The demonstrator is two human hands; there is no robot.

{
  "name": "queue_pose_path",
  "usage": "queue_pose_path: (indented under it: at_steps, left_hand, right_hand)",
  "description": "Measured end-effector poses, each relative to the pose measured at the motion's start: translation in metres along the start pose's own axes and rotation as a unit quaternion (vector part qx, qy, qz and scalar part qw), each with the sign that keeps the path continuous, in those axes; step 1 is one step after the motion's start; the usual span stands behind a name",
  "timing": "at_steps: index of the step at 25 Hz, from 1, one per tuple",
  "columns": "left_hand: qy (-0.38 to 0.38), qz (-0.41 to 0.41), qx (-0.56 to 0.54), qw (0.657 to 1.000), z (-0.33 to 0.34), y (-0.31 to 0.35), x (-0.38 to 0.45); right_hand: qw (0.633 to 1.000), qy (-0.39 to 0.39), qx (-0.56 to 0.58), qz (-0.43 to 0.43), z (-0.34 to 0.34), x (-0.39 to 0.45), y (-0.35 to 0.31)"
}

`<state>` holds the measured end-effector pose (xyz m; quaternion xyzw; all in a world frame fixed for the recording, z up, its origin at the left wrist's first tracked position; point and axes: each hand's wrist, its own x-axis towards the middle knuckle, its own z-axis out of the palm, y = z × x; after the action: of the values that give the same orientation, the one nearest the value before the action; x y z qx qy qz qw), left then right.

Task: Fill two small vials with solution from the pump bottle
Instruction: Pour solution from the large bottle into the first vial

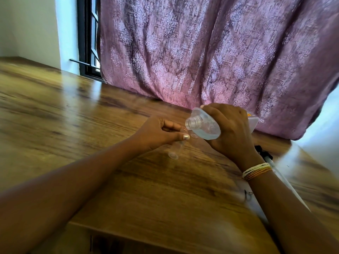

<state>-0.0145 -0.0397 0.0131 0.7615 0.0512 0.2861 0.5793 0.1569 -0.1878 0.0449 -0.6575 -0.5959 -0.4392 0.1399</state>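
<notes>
Right hand (228, 129) clamped round clear bottle (203, 125), tipped on its side, open neck pointing left, pump off. Left hand (161, 132) just left of neck, pinching small clear vial (176, 149) above wooden table (73, 107). Hands close together, centre-right.

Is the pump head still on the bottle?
No: the bottle, tilted in the right hand, shows a bare threaded neck open toward the vial that the left hand holds.

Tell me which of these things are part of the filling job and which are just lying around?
In use: bottle tipped in the right hand; vial pinched by the left hand.
Lying about: curtain, white pump tube on the table.
</notes>
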Motion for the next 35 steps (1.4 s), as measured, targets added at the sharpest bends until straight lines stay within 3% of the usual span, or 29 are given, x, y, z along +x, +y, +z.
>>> queue_pose_path:
  at_steps: [35]
  left_hand:
    - [-0.009, 0.006, -0.010, 1.000, -0.0011, 0.0014, -0.0008]
  right_hand:
    - [1.000, 0.001, -0.016, -0.005, -0.0032, 0.0021, 0.0008]
